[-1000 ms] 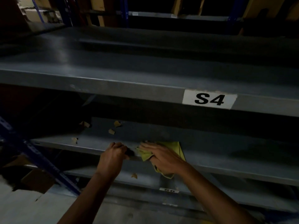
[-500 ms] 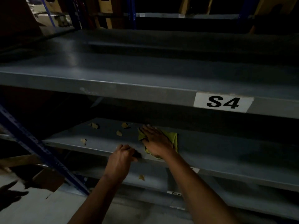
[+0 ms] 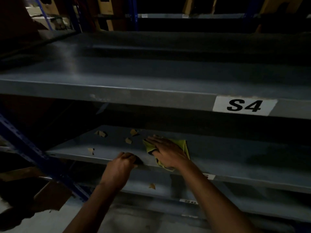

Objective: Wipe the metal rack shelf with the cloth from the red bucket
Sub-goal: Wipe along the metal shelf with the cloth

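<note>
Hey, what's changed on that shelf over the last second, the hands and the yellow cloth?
The right hand slid the yellow cloth away from the shelf's front edge, deeper in, toward the cardboard scraps. The left hand stayed gripping the front edge; the scraps stayed where they were.

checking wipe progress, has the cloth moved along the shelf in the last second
Yes. The cloth under the right hand has slid deeper onto the shelf, away from its front edge and closer to the cardboard scraps.
</note>
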The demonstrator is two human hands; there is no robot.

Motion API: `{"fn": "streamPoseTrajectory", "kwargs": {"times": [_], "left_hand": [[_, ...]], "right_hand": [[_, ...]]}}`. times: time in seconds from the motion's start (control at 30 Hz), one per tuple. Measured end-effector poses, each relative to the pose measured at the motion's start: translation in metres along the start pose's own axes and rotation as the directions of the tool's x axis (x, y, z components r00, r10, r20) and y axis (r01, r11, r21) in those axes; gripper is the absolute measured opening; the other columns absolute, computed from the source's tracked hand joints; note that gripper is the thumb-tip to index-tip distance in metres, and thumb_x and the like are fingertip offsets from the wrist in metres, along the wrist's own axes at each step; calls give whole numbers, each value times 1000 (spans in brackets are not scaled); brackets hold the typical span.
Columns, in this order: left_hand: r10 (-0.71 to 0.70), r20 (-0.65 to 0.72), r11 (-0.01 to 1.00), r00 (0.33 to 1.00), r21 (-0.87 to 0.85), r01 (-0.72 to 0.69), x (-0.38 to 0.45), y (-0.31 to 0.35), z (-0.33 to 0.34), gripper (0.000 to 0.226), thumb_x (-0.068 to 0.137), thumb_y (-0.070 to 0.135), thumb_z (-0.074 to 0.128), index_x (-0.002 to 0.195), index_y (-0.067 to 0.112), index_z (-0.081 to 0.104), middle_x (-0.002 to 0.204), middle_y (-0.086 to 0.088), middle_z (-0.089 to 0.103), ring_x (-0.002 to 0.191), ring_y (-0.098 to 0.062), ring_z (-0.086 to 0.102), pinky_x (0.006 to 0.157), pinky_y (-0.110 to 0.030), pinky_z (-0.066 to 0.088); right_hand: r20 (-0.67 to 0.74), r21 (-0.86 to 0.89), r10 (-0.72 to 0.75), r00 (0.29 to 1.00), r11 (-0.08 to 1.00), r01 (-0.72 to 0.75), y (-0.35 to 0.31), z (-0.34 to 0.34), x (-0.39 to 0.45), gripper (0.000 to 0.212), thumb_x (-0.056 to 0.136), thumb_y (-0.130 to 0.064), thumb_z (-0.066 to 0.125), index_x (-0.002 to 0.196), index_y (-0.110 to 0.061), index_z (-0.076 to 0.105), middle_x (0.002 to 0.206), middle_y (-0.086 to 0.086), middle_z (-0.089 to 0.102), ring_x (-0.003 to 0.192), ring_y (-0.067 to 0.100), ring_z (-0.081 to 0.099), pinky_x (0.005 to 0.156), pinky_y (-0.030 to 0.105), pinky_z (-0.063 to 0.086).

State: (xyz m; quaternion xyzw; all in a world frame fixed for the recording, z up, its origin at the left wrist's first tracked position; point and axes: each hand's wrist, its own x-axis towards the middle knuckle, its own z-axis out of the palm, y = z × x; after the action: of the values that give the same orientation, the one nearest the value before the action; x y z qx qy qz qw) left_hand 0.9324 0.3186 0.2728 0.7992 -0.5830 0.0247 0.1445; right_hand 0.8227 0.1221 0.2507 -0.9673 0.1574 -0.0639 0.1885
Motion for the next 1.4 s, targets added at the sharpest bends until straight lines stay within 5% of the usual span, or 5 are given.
{"fn": "streamPoseTrajectory", "kwargs": {"times": [0.33, 0.63, 0.9, 1.1, 1.4], "left_hand": [[-68, 39, 997, 997, 33, 67, 7, 4, -3, 25, 77, 10, 70, 97, 26, 72, 91, 3, 65, 84, -13, 60, 64, -17, 38], [-268, 116, 963, 956, 41, 265, 29, 11, -11, 6, 79, 23, 74, 80, 23, 67, 86, 2, 62, 74, -9, 50, 64, -23, 36], [-252, 79, 968, 965, 21, 251, 22, 9, -6, 10, 76, 20, 75, 84, 19, 68, 89, 0, 61, 79, -12, 54, 65, -23, 34], [-200, 124, 980, 972, 24, 199, 25, 3, -13, 13, 79, 24, 73, 91, 21, 68, 94, 2, 60, 79, -7, 47, 68, -23, 36], [-145, 198, 989, 969, -15, 151, 25, -2, -19, 13, 86, 27, 66, 97, 21, 68, 97, 1, 61, 79, -8, 48, 68, -23, 36]], "right_hand": [[-58, 127, 20, 998, 992, -12, -17, -10, -23, 50, 97, -27, 42, 146, -32, 37, 154, -14, 32, 142, 1, 24, 109, 11, 10], [-10, 64, -23, 1000, 998, 24, -10, -7, -14, 55, 97, -32, 38, 150, -25, 28, 159, -6, 23, 146, 10, 17, 119, 26, 11], [28, 58, 68, 997, 996, -69, -8, -15, 14, 57, 99, -31, 40, 152, -20, 23, 161, -4, 15, 148, 11, 10, 120, 29, 6], [52, 145, 23, 998, 989, -31, -9, -9, -2, 50, 92, -26, 46, 142, -28, 43, 152, -6, 38, 140, 12, 33, 114, 30, 29], [-169, 220, 333, 928, 930, -293, -18, -11, 40, 41, 99, -25, 42, 138, -18, 49, 142, 11, 50, 129, 30, 46, 110, 39, 33]]}}
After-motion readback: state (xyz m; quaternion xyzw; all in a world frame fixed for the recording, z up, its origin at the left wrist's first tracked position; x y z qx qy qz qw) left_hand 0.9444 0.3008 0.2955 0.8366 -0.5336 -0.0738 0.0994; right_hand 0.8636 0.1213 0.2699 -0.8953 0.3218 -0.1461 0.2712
